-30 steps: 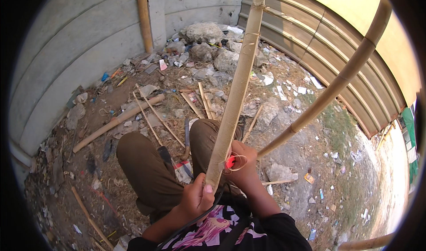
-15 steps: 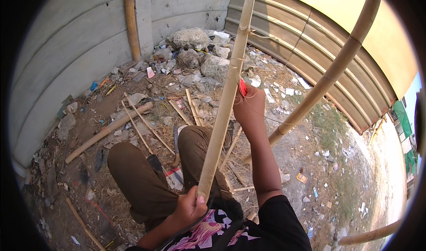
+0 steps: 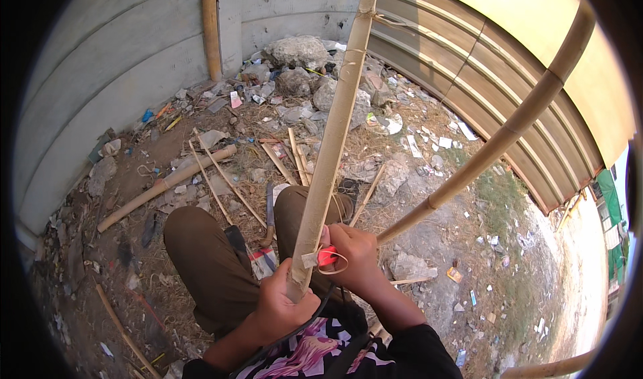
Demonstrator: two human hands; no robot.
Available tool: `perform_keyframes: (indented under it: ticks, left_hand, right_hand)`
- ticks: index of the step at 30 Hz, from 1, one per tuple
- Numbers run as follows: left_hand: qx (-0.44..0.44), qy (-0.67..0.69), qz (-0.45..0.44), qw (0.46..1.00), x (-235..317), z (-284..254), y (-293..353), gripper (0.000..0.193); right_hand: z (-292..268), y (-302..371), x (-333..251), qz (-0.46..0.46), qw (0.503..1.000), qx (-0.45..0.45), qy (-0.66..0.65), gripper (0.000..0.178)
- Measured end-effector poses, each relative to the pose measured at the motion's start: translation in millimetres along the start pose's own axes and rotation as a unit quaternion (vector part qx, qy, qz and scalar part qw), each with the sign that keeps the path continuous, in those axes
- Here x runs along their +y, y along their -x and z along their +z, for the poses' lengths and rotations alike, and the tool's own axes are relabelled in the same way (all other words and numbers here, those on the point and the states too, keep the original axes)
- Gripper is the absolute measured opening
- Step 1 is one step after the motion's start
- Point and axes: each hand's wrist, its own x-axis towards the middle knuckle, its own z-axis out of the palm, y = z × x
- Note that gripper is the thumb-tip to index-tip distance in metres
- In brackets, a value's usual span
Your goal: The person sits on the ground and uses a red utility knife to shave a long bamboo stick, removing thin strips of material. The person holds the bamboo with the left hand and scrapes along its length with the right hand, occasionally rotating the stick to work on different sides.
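A long split bamboo pole point(image 3: 335, 131) slants up from my lap to the top of the view. My left hand point(image 3: 284, 305) is closed around its near end. Just above it, my right hand point(image 3: 358, 255) grips a red-handled knife point(image 3: 327, 256). A short, pale flat blade pokes from the red part and lies against the pole. A thin curled strip point(image 3: 339, 265) loops beside the red handle; where it is attached is unclear. Thin shavings stick out from a joint higher on the pole. My fingers hide most of the handle.
A thicker bamboo pole point(image 3: 495, 131) slants up on my right. Bamboo pieces point(image 3: 167, 186) and thin strips lie on the littered ground. A sickle-like tool point(image 3: 270, 215) lies by my knee. Rocks point(image 3: 295, 52) are piled before the concrete wall point(image 3: 120, 64); metal sheeting point(image 3: 462, 57) stands at right.
My right hand has come down the pole with the red-handled knife, from well above to just beside my left hand. The left hand still holds the near end.
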Motion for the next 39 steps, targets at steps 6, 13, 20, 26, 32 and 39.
perform_keyframes:
  ticks: [6, 13, 20, 26, 32, 39]
  left_hand:
    - [0.041, -0.052, 0.029, 0.997, 3.9, 1.8, -2.8, 0.037]
    - [0.016, -0.172, -0.013, 0.985, 0.1, 8.2, 13.7, 0.037]
    - [-0.020, -0.170, -0.016, 0.985, -14.5, 4.3, 31.2, 0.035]
    - [-0.059, -0.140, -0.018, 0.988, -24.0, -4.0, 46.0, 0.035]
    - [0.026, -0.074, 0.012, 0.997, -16.1, -9.1, 19.4, 0.040]
    - [0.022, -0.101, 0.028, 0.994, 9.8, -13.9, -0.6, 0.040]
  right_hand:
    - [10.8, 13.5, -16.9, 0.061, 0.995, -0.012, -0.082, 0.029]
    - [-1.4, -21.5, 18.6, 0.105, 0.992, 0.028, -0.070, 0.023]
    - [-11.5, -107.6, 94.6, 0.174, 0.982, 0.060, 0.030, 0.028]
    - [-43.6, -157.7, 131.0, 0.242, 0.956, 0.126, 0.107, 0.026]
    - [6.6, -48.9, 33.6, 0.020, 1.000, -0.001, -0.001, 0.025]
    - [8.3, -5.3, -16.8, -0.002, 0.998, -0.026, -0.055, 0.026]
